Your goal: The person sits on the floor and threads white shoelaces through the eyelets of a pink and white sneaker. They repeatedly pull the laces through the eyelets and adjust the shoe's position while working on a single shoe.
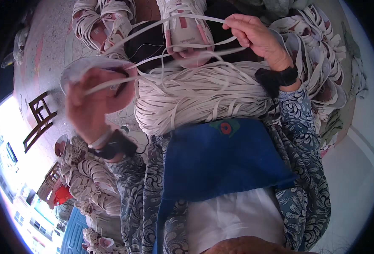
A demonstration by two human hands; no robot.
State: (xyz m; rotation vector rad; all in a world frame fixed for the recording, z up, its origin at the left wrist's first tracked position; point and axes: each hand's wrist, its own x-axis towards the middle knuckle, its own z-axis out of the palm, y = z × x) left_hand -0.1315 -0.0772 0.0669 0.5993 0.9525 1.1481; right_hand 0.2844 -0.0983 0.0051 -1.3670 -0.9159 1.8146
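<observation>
A thick bundle of long off-white shoelaces (204, 93) lies across my lap. Just beyond it is a white and pink shoe upper (184, 36), with laces passing over its front. My right hand (254, 38), raised at the upper right, pinches a white shoelace (165, 20) between thumb and fingers. The lace stretches in a wide loop toward the left. Blurred by motion, my left hand (87, 103) has its fingers curled round a lace strand, in front of a rounded pink and white shoe upper (121, 91) that it partly hides.
Piles of lace-wrapped shoe uppers stand at the upper left (104, 23), right (318, 55) and lower left (96, 182). A wooden chair (39, 120) is on the floor at the left. My blue apron (225, 161) covers my front.
</observation>
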